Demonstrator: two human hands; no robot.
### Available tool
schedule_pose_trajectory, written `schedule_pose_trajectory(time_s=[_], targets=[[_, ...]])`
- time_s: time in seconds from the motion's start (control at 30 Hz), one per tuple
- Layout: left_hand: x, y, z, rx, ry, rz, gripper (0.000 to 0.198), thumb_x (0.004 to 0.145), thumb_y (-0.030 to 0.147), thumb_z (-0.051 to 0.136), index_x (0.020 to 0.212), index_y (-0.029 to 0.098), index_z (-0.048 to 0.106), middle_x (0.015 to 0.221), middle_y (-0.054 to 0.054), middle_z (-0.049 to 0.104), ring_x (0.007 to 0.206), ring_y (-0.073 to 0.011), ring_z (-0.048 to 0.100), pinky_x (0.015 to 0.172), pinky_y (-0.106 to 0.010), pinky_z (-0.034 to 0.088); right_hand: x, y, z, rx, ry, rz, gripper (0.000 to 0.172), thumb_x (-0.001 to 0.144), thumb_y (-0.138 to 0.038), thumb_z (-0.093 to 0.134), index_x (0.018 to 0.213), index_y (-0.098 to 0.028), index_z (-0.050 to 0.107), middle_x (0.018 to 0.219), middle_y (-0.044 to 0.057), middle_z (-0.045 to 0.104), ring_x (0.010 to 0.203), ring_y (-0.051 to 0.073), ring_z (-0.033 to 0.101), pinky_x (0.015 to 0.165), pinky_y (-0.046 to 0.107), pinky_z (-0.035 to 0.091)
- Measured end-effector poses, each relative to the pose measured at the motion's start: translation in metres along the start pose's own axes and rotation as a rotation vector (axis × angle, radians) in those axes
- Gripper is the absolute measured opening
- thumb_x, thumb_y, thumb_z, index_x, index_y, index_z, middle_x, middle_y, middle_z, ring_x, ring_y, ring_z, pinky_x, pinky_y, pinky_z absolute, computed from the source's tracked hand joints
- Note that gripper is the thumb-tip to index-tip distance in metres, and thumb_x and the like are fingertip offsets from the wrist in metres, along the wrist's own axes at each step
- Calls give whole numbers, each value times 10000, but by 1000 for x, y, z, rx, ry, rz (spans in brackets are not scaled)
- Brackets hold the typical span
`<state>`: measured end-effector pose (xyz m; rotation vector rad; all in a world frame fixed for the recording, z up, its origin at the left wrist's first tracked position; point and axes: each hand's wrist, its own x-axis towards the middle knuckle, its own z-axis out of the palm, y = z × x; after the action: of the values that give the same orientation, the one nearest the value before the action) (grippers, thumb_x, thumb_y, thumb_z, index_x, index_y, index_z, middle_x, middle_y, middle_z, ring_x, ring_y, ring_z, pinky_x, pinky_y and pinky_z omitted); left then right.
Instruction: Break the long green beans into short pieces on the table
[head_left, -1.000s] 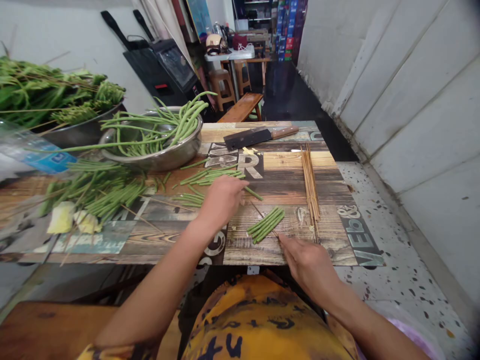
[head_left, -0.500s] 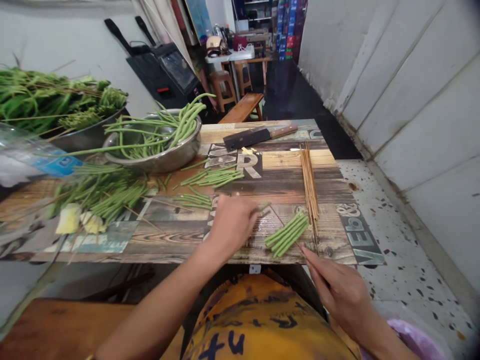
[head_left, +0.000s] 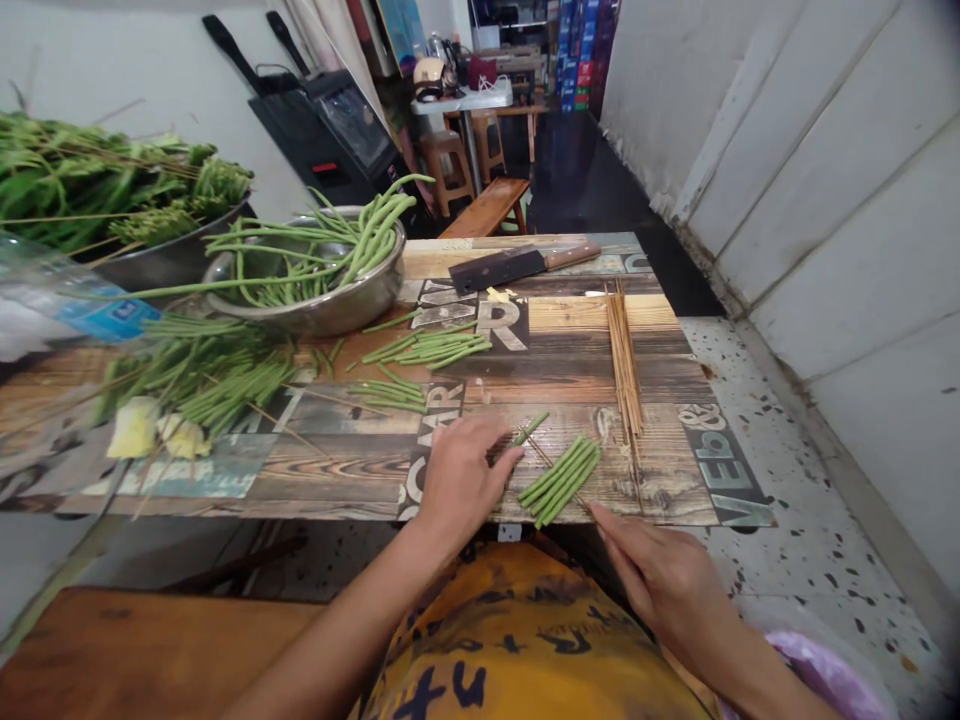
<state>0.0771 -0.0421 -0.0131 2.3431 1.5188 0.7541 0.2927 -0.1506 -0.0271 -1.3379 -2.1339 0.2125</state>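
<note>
My right hand (head_left: 660,560) pinches the near end of a thin bamboo skewer (head_left: 541,455). Threaded side by side on that skewer is a row of cut long bean pieces (head_left: 561,482), just above the table's front edge. My left hand (head_left: 466,465) is closed at the skewer's far end, gripping a single long bean piece (head_left: 532,428) that meets the tip; its fingertips are partly hidden. Beyond the left hand lie loose cut long beans (head_left: 442,348) and a smaller group (head_left: 390,394). A bundle of bare skewers (head_left: 624,370) rests to the right.
A cleaver (head_left: 517,266) lies at the table's (head_left: 337,470) far side. On the left stand a steel bowl (head_left: 322,315) of whole long beans and a larger basin (head_left: 172,245) of greens. Skewered beans (head_left: 217,385) are piled before them, beside a plastic bag (head_left: 112,312).
The skewer with its bean row has shifted slightly left and nearer to me. My left hand has turned, its thumb now showing beside the single bean piece at the tip.
</note>
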Motion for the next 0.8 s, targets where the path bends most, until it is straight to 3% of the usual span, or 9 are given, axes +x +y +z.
schedule_pose_trajectory(time_s=[0.13, 0.33, 0.8], targets=[[-2, 3, 6, -5, 22, 18, 98, 827, 231, 580, 859, 185, 659, 847, -50, 677, 840, -210, 587, 794, -366, 423, -3, -2, -4, 4, -25, 16, 330, 895, -97, 408, 1195, -109, 544, 875, 90, 709, 712, 150, 672, 629, 237, 543], [3, 0, 0, 39, -16, 42, 143, 853, 212, 532, 838, 187, 672, 840, -53, 674, 822, -207, 581, 803, -369, 417, -5, -4, -5, -27, -27, 6, 303, 910, -110, 403, 1177, -109, 546, 743, 55, 694, 573, 130, 633, 538, 221, 499], [10, -7, 0, 20, -44, 102, 158, 862, 179, 503, 854, 160, 660, 861, -72, 652, 843, -202, 567, 793, -337, 452, -3, -4, 1, 0, -63, 26, 310, 910, -103, 390, 1172, -78, 554, 768, 84, 694, 628, 148, 649, 580, 237, 522]])
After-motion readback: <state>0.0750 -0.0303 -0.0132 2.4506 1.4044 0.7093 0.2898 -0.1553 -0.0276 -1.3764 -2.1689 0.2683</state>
